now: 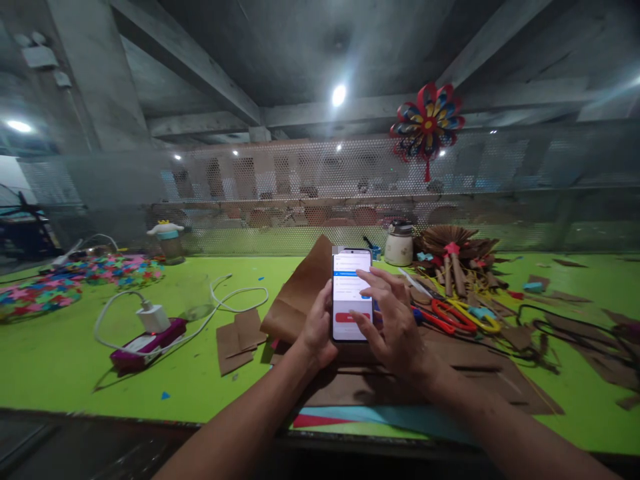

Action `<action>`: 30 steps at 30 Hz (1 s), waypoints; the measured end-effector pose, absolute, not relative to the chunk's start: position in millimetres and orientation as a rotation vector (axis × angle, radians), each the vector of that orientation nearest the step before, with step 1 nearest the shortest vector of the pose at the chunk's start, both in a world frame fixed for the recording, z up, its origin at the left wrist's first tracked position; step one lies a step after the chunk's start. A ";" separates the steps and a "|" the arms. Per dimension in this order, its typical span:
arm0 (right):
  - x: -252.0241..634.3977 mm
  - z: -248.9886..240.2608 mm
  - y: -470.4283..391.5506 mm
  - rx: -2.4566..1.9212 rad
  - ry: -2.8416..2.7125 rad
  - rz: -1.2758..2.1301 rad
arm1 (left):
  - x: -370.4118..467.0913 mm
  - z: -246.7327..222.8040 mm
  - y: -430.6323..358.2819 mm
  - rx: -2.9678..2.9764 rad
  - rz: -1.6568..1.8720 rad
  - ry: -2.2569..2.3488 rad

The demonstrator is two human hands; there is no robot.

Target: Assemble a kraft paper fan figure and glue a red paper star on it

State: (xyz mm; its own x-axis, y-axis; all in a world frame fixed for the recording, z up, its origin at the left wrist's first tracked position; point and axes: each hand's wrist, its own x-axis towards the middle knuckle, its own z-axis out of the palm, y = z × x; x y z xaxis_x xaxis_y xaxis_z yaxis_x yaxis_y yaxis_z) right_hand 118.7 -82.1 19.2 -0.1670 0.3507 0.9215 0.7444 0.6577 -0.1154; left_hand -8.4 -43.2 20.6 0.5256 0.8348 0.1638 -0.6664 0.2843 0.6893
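A smartphone (352, 303) with a lit screen stands upright in my left hand (320, 327), whose fingers wrap around its left edge and back. Over the screen's right side hovers my right hand (395, 323), fingers spread and bent; I cannot tell whether a fingertip touches the glass. The display shows a list with one blue row and a red button lower down. Beneath the hands lie sheets of brown paper (350, 387), one curling up behind the phone. Scissors with red handles (445, 317) and others with yellow handles (477, 318) lie right of my right hand.
At left, a purple power strip (147, 345) holds a white charger (153, 319) with a looping cable. Colourful paper stars (117, 270) lie farther left. A pale jar (399, 244) and a brown paper fan shape (453, 250) stand at the back. Black cords (565, 320) lie at right.
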 end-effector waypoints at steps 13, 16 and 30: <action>124.1 16.2 -77.8 -0.839 -1.640 -0.387 | -8.5 24.4 -43.2 0.746 1.021 0.270; 125.1 15.4 -78.8 -0.802 -1.670 -0.387 | -8.8 25.9 -42.4 0.725 1.071 0.267; 126.8 15.6 -80.8 -0.842 -1.783 -0.469 | -11.4 27.0 -37.7 0.737 1.088 0.197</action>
